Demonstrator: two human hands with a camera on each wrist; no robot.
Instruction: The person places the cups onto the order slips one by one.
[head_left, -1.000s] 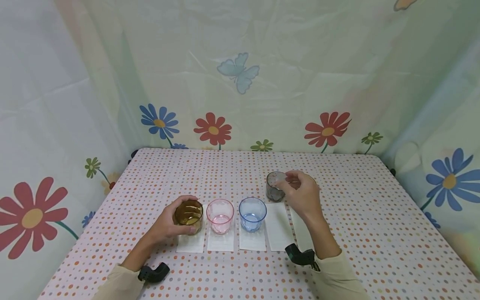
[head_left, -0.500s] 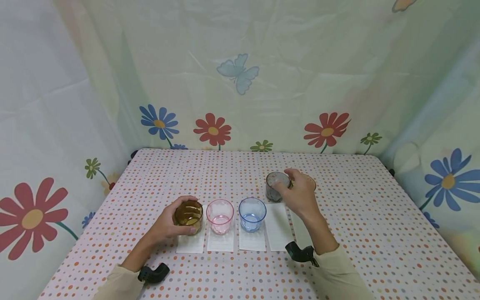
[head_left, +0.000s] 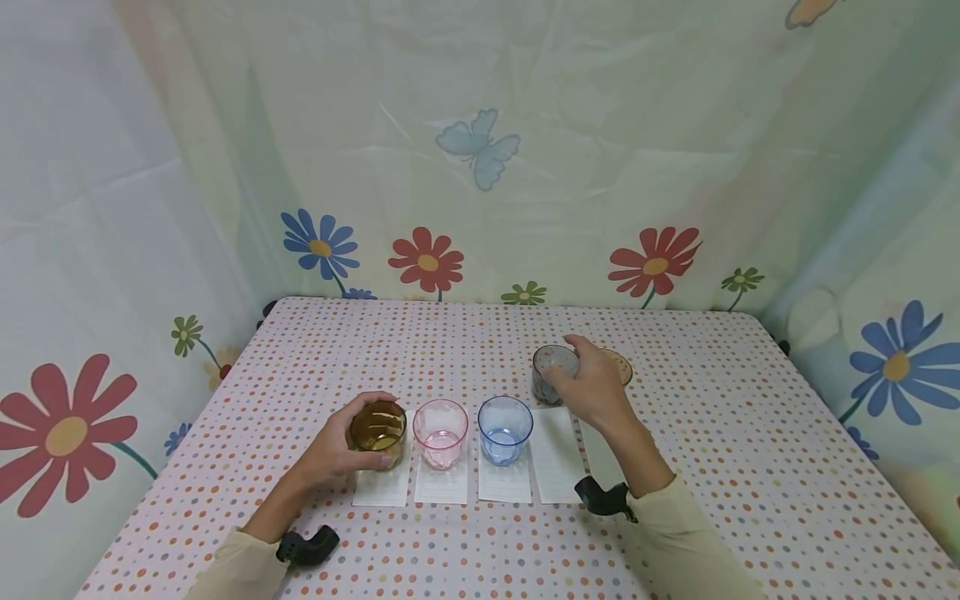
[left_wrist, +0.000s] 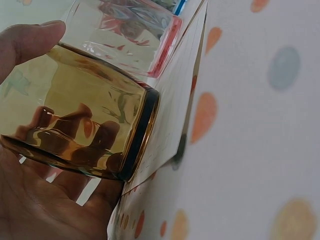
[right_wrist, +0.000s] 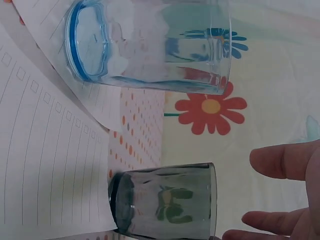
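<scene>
Curled on the Left, Spread on the Right

We see a short amber transparent glass tumbler [head_left: 377, 425], smooth-walled, with a thick base that looks dark at its edge, set upright at the far end of the leftmost white paper strip [head_left: 381, 492], the nearest of the row to the left edge of the pink-white dotted worktop [head_left: 420, 554]. The person's left hand [head_left: 335, 446] grips it: we find the thumb along the near side and the other fingers curled round the far side, some of them showing through the tinted wall.

Farther back, toward the worktop's far right corner, we see a smoky-grey transparent glass tumbler [right_wrist: 162, 202], upright, with a thin dark rim and a darker base, just beyond the far ends of the strips. The person's right hand [head_left: 596, 392] is over its rim, thumb and fingers spread apart; from the right wrist we see a gap between thumb and rim, but cannot tell whether any other finger touches it.

Between these two, we have a clear pink-rimmed glass tumbler [head_left: 440, 433] and a pale-blue glass tumbler [head_left: 506, 429] with a blue rim, both upright. A round, brown-rimmed thing [head_left: 621, 367] lies partly hidden behind the right hand.
</scene>
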